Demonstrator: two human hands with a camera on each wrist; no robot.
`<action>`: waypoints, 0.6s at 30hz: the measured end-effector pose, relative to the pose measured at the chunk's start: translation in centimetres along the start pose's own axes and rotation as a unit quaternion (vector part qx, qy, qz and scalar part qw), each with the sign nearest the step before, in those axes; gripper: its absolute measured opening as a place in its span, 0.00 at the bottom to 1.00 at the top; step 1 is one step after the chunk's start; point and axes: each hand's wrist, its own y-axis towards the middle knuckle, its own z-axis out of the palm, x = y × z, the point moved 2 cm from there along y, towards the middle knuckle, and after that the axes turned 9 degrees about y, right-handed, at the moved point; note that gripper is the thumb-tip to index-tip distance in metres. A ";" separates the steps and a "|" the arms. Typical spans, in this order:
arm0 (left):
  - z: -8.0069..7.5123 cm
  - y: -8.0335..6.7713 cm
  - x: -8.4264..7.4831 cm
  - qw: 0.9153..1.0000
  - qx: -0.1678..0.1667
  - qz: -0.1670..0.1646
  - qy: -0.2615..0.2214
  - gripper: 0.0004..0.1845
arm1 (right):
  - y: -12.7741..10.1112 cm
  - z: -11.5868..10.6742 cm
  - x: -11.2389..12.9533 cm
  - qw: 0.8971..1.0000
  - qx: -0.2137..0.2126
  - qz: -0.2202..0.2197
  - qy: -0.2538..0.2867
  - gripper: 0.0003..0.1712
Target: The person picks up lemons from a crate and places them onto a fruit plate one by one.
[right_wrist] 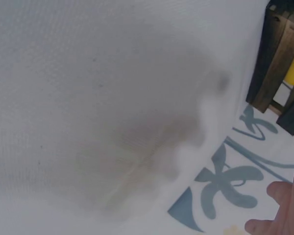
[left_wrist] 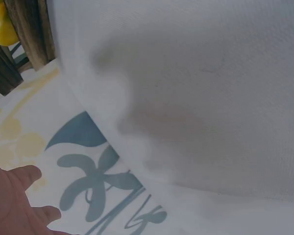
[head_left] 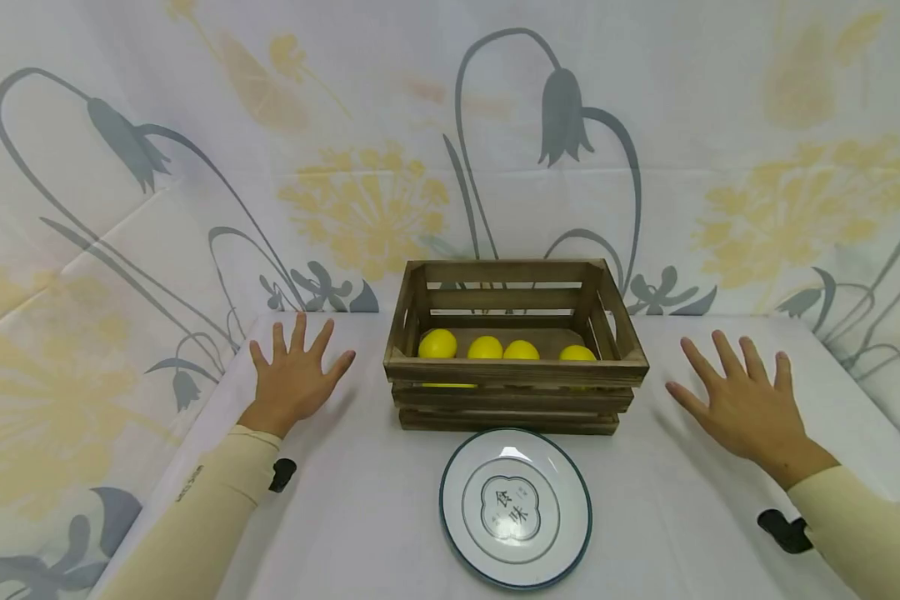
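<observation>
My left hand [head_left: 292, 383] is held out to the left of a wooden crate [head_left: 516, 372], fingers spread and nothing in it. On the crate's other side my right hand [head_left: 750, 404] is spread the same way and also holds nothing. Several yellow balls or round fruits, one a yellow ball [head_left: 438, 343] at the left, lie inside the slatted crate. In front of the crate a white plate [head_left: 516, 554] with a dark rim and printed characters lies on the table. Parts of the crate show at the edges of the left wrist view and the right wrist view.
A white cloth [head_left: 360, 517] covers the table. Behind and at both sides hangs a curtain [head_left: 390, 92] printed with grey and yellow flowers. Black wrist straps or mounts, such as a black piece [head_left: 786, 532], jut out under both sleeves.
</observation>
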 end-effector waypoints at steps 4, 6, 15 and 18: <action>-0.5 -0.2 -0.5 1.000 0.000 0.007 -0.006 0.46 | -0.2 -0.6 0.2 1.000 0.003 0.004 -0.004 0.46; -0.8 -0.3 -0.8 1.000 0.000 0.011 -0.007 0.46 | -0.3 -0.9 0.4 1.000 0.005 0.005 -0.004 0.46; -1.3 -0.9 -2.0 0.998 -0.048 0.026 -0.032 0.40 | -0.6 -2.5 1.5 1.000 0.005 -0.005 -0.002 0.44; -2.0 -1.3 -3.6 0.984 -0.108 0.043 -0.136 0.32 | -0.8 -3.6 2.1 0.999 -0.021 -0.020 0.036 0.39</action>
